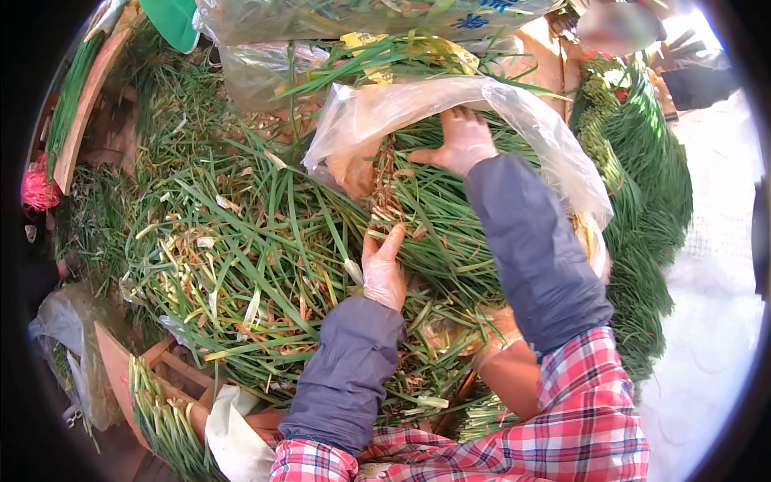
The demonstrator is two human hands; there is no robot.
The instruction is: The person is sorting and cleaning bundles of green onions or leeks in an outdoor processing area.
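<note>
A clear plastic bag gapes open in front of me, with a thick heap of green chives inside it. My left hand, in a thin clear glove, has thumb and fingers closed around the pale stem ends at the heap's left side. Brown withered bits cling to those ends. Flat on top of the chives, near the bag's far rim, rests my right hand, also gloved, its fingers spread and the thumb pointing left. Both forearms wear dark sleeve covers.
Loose chive leaves and trimmings are piled on the left. Neat chive bundles lie at right, near another person's dark sleeve. A wooden crate is lower left, pink twine far left, and a filled plastic bag at the top.
</note>
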